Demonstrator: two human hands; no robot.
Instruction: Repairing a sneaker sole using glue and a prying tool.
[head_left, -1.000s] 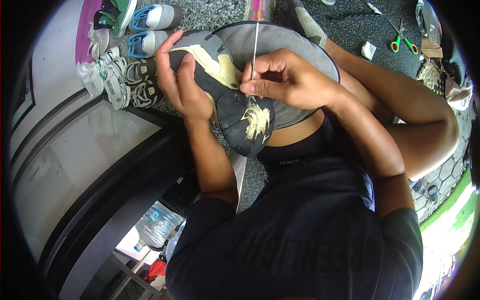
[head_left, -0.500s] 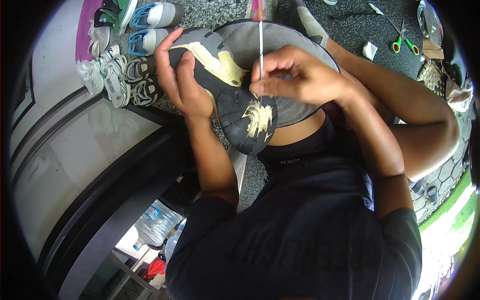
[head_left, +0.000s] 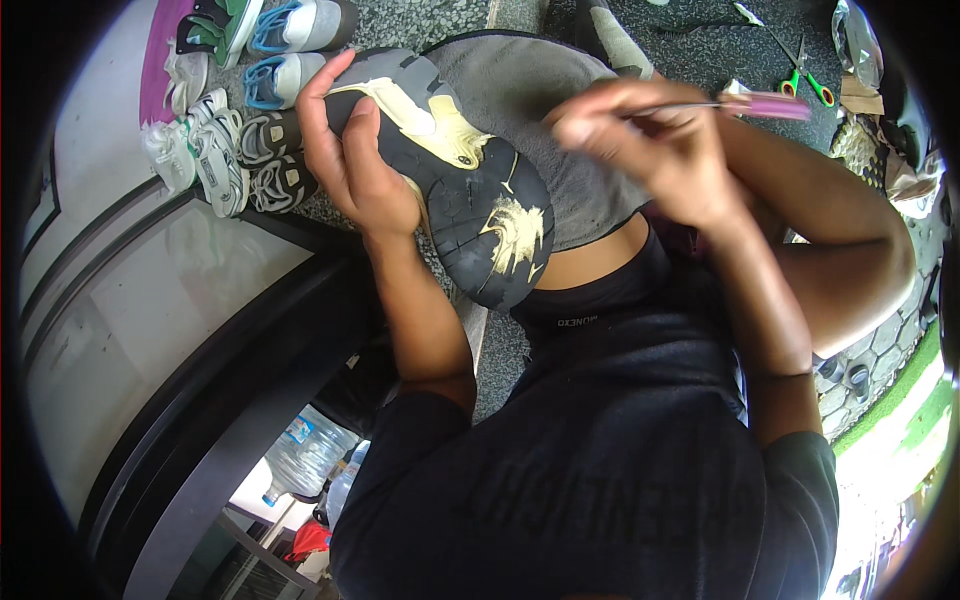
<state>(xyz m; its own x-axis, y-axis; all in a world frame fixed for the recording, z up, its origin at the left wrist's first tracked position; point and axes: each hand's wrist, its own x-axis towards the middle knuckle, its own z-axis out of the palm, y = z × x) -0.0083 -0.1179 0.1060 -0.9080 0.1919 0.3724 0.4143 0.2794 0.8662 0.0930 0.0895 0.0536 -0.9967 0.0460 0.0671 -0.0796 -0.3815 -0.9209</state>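
Head cam: L hand [head_left: 362, 178] clasps a dk. shoe [head_left: 466, 215], cream-smeared sole up, over the left part of a gray pad [head_left: 505, 72]. R hand [head_left: 655, 150], blurred, grips a pink-handled tool [head_left: 778, 106], apart from shoe. Scissors [head_left: 803, 69] lie upper rt.; sneakers [head_left: 228, 165] upper left.

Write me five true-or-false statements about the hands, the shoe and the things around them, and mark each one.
1. The left hand grips a shoe, underside toward the camera. True.
2. The right hand is touching the shoe. False: it is apart from it, holding a pink-handled tool.
3. Pale cream patches mark the shoe's dark underside. True.
4. The scissors have blue handles. False: they are mainly green.
5. Blue-laced sneakers stand at the picture's upper left. True.
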